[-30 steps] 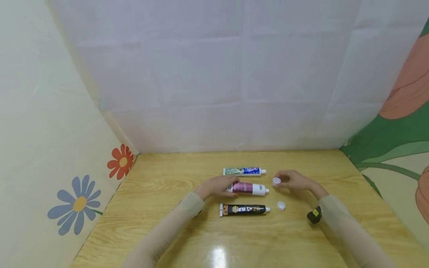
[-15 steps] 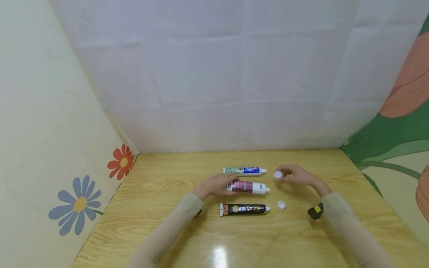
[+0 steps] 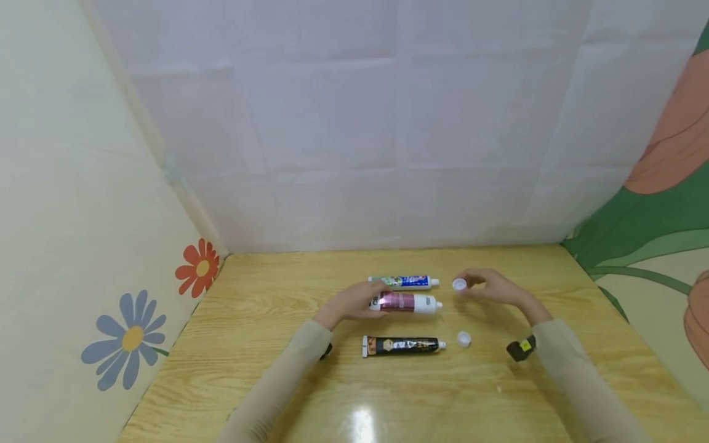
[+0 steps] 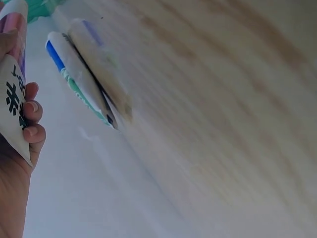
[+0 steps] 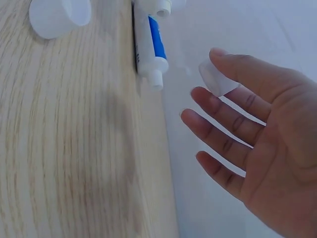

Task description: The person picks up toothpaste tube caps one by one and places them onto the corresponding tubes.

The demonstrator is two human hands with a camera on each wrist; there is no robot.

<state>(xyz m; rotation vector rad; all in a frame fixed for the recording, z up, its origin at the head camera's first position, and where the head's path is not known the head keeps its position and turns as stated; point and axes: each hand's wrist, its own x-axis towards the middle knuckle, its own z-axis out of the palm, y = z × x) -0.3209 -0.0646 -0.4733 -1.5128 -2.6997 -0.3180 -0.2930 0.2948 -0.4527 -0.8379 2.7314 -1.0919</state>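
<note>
My left hand (image 3: 357, 301) grips the tail end of a pink-and-white toothpaste tube (image 3: 401, 302), its uncapped nozzle pointing right. In the left wrist view the fingers curl around that tube (image 4: 14, 94). Over on the right, my right hand (image 3: 493, 288) pinches a white cap (image 3: 459, 284) between thumb and fingertips; the right wrist view shows this cap (image 5: 218, 79) with the lower fingers loosely bent. Just behind the held tube lies a blue-and-green toothpaste tube (image 3: 410, 282), also uncapped and partly covered by the left hand.
A black toothpaste tube (image 3: 404, 346) without its cap lies nearer on the wooden table (image 3: 266, 283). A second white cap (image 3: 464, 339) rests right of its nozzle. A white sheet (image 3: 332, 123) hangs behind the table, with painted walls at both sides.
My left hand has shifted the pink-and-white tube slightly away, toward the blue-and-green one. The right hand has carried its cap a little farther back. Black tube and loose cap stay put.
</note>
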